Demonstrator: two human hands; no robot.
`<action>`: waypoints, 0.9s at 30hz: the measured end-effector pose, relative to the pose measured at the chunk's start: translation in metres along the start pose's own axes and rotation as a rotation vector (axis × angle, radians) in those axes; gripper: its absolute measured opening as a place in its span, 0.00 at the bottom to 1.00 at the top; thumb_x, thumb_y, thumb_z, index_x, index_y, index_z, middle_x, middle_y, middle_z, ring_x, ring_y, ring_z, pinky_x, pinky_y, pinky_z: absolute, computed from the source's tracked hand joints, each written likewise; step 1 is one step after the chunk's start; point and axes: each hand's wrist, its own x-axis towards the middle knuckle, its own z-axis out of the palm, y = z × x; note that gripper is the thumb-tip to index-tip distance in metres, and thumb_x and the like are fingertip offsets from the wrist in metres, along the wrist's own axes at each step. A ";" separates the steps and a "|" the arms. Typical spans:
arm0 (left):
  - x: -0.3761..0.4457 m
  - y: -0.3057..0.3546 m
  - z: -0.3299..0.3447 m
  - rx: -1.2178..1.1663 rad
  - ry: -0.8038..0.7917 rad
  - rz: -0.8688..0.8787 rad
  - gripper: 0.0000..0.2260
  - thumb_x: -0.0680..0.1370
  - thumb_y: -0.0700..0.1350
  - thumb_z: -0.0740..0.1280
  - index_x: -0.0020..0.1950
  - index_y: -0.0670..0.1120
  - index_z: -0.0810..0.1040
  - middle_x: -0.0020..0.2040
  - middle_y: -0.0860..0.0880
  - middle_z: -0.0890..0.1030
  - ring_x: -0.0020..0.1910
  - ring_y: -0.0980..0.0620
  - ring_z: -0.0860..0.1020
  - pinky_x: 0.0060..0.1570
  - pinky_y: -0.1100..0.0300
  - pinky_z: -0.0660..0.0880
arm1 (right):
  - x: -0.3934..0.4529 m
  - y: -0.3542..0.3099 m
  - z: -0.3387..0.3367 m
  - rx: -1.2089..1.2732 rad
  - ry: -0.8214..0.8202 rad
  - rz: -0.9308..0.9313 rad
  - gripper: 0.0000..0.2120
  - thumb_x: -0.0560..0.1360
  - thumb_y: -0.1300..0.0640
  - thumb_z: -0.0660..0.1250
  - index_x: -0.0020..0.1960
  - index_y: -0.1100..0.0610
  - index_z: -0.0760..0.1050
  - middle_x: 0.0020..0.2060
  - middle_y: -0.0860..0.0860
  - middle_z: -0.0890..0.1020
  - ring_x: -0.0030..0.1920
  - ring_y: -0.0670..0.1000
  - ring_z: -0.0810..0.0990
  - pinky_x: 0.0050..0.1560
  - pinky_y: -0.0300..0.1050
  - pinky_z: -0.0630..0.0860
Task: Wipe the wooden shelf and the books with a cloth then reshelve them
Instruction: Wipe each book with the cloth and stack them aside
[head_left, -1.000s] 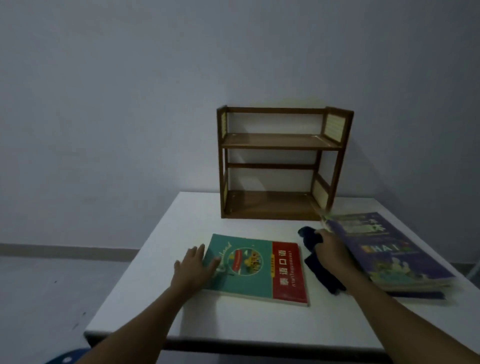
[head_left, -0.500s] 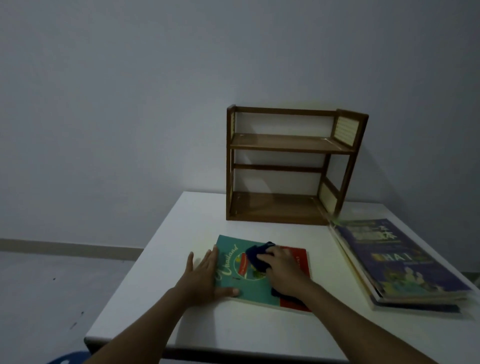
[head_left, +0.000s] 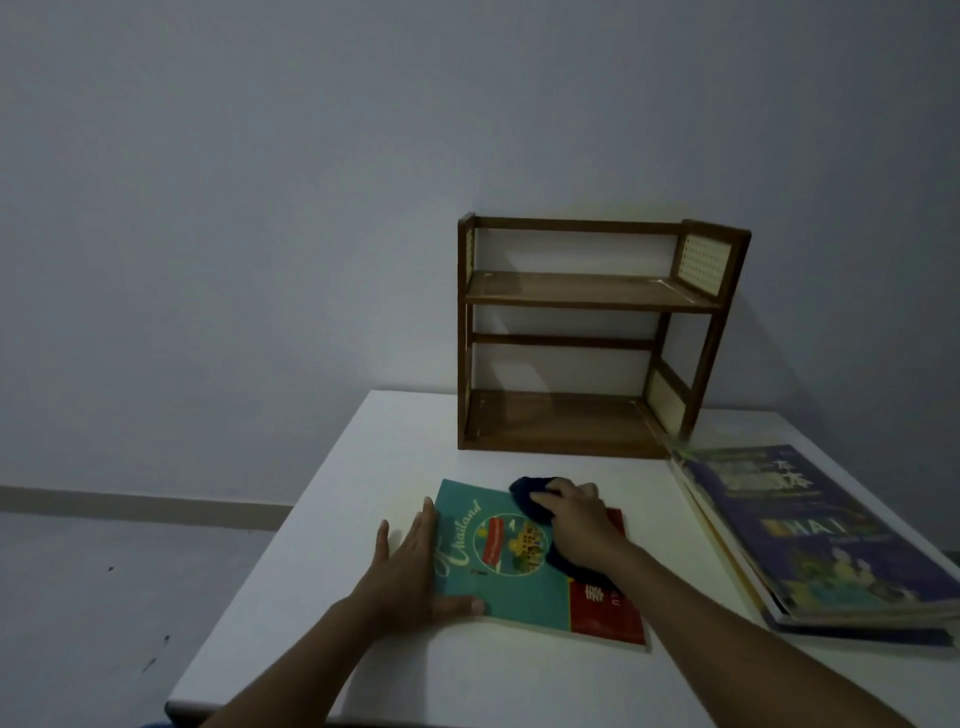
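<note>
One teal-and-red book (head_left: 524, 566) flat on white table (head_left: 322, 519), near front edge, cover up, "Thailand" readable on teal part, red band along right side.
Left hand (head_left: 410, 566) flat on table at book's left edge, fingers straight and spread, thumb lying along near-left corner of cover. Holding nothing, just pressing against the book.
Right hand (head_left: 576, 522) on top of the cover, palm down on one dark blue cloth (head_left: 530, 493). Fingers bent over the cloth at its far end, gripping it against the book. Cloth sticking out ahead of the fingertips and again below the wrist, over the teal/red boundary.
One wooden shelf (head_left: 592, 338) upright at back of table against the wall, just beyond the book. Two boards, upper and lower, both bare. Pale woven panels in the side frames.
One stack of books (head_left: 831, 535) lying flat at right side of table, near corner touching or almost touching the shelf's right foot, cannot tell which. Top cover purple-blue with "HAI" legible. Exact count in stack not readable from edges; several at least.
Stack well apart from both hands.
Grey floor (head_left: 104, 597) at left.
</note>
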 end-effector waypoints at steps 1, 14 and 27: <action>0.001 0.000 0.000 0.011 -0.001 0.004 0.60 0.62 0.80 0.58 0.76 0.46 0.29 0.80 0.51 0.45 0.78 0.53 0.45 0.70 0.45 0.26 | -0.002 -0.015 0.003 0.006 -0.018 -0.048 0.29 0.76 0.62 0.62 0.76 0.49 0.62 0.75 0.52 0.61 0.68 0.59 0.60 0.70 0.49 0.60; 0.007 0.001 -0.014 0.213 -0.036 0.033 0.56 0.63 0.79 0.58 0.78 0.46 0.43 0.79 0.48 0.55 0.78 0.51 0.54 0.70 0.43 0.28 | -0.025 -0.017 0.001 -0.007 0.045 -0.105 0.31 0.74 0.63 0.64 0.75 0.49 0.63 0.74 0.52 0.63 0.69 0.58 0.60 0.71 0.48 0.59; 0.015 -0.005 -0.015 0.341 -0.089 0.048 0.61 0.56 0.82 0.45 0.78 0.44 0.43 0.79 0.47 0.54 0.78 0.50 0.52 0.72 0.42 0.33 | -0.073 -0.115 0.021 0.076 -0.030 -0.267 0.28 0.75 0.67 0.61 0.74 0.53 0.64 0.74 0.52 0.60 0.74 0.61 0.51 0.74 0.58 0.54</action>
